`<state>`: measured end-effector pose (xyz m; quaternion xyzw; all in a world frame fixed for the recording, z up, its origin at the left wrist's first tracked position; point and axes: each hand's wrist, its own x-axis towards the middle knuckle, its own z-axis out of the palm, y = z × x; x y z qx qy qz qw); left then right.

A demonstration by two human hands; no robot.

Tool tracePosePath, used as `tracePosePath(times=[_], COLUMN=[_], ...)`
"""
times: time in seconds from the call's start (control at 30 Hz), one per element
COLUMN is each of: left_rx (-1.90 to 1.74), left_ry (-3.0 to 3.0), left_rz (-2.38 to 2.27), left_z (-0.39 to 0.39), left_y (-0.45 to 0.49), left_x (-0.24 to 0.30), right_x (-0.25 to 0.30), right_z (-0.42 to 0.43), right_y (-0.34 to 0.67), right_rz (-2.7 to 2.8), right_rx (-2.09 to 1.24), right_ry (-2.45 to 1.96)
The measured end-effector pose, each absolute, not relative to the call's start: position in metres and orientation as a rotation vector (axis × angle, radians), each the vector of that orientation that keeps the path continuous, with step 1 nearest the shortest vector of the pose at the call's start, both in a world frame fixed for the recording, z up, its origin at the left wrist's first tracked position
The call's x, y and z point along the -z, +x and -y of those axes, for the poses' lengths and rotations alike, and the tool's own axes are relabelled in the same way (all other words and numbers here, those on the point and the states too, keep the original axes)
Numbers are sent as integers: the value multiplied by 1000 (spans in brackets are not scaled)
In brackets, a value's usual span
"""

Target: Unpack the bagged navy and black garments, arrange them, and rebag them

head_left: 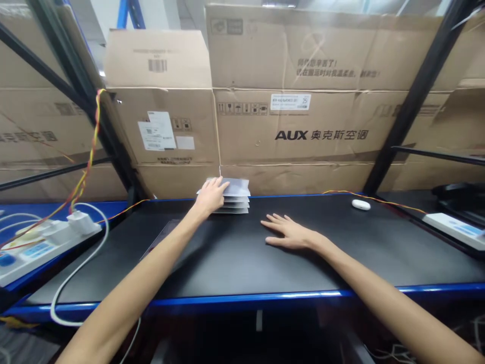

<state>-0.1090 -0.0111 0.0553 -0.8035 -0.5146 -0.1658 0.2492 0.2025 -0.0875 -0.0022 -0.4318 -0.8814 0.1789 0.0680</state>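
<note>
Toward the back of the black table mat [242,263], my left hand [212,196] rests on the left part of a stack of thin, whitish, see-through sheets or pouches [238,188]. Its fingers stretch forward and its thumb is spread to the right over the top layer; the fingertips are partly unclear. On the stack's right side several layers show, one above another with gaps between them. My right hand [290,232] lies palm down on the mat, right of the stack and apart from it, with its fingers spread and nothing in it.
Large cardboard boxes [322,116] stand behind the table. A small white case [360,205] lies at the back right. Power strips [49,240] with plugs and a white cable [81,263] are at the left; another white strip [452,230] sits at the right. Black posts rise on both sides.
</note>
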Motion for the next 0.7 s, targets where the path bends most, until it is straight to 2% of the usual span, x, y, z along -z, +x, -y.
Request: tracePosePath(times=[0.17, 0.3, 0.5, 0.7], left_rx=[546, 668, 578, 337], left_ry=[-2136, -2057, -2155, -2449], left_rz=[1378, 1154, 708, 668], left_z=[20, 56, 102, 104], left_y=[-109, -93, -54, -27], left_x=[-52, -41, -14, 6], right_x=[4, 0, -1, 5], right_z=[85, 84, 72, 62], right_y=[205, 212, 242, 258], right_rz=[2656, 2652, 2555, 2510], right_rx=[-542, -564, -491, -322], right_ry=[-1290, -1317, -1601, -1687])
